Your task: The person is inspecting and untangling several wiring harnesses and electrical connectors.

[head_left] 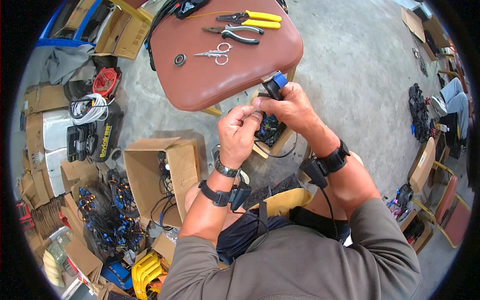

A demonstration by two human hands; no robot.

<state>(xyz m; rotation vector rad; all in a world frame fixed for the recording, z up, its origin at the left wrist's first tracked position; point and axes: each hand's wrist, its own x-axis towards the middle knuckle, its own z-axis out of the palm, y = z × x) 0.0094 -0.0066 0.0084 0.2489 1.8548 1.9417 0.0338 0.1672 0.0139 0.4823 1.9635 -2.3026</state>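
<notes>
My right hand is closed round a black tool with a blue band and a metal end, just off the front edge of a brown padded seat. My left hand is pinched beside its thumb on a thin, small piece, too small to make out clearly. On the seat lie yellow-handled wire strippers, grey-and-black pliers, silver scissors, a small black ring and black cables. A dark bundle of wires shows in a box behind my hands.
An open cardboard box with cables stands left of me, near tangled wire harnesses, a coiled white cable and yellow plastic pieces. At the right are chairs, cardboard, dark cable heaps and another person's legs.
</notes>
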